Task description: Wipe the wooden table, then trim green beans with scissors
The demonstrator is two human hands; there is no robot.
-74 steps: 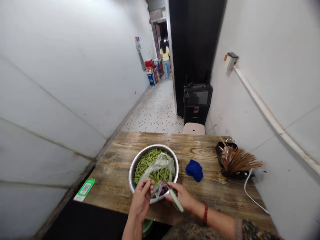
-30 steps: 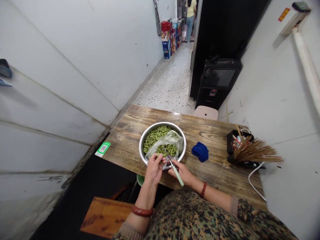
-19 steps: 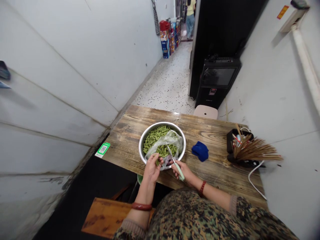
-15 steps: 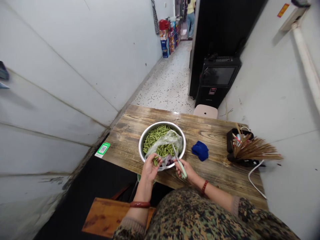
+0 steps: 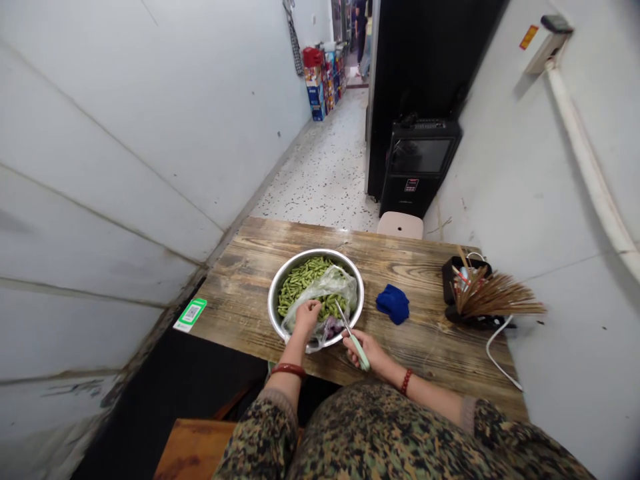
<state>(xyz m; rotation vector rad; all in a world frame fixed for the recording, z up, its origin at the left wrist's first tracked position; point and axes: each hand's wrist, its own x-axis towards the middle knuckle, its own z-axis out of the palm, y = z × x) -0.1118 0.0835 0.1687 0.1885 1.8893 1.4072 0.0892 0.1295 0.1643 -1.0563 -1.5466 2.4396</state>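
Note:
A round metal basin (image 5: 273, 293) stands on the wooden table, full of green bean pods (image 5: 306, 275). A clear plastic bag (image 5: 345, 283) lies open inside it, with more pods within and something purplish near the basin's front edge. My left hand (image 5: 307, 319) is over the bag, its fingers curled together; what they hold, if anything, is hidden. My right hand (image 5: 364, 350), at the basin's front right rim, grips scissors (image 5: 358, 351) by the light green handle. The metal blades point up and left over the pods.
A crumpled blue cloth (image 5: 393, 303) lies right of the basin. At the table's right end stands a black holder (image 5: 451, 273) with brown sticks (image 5: 495, 297) and a white cable. A green code card (image 5: 191, 313) sits at the left edge. A pink stool (image 5: 400, 225) is beyond.
My left hand has moved forward from the basin's near rim to over the bag; the pods seen in it before no longer show. My right hand keeps the scissors. The view has shifted slightly.

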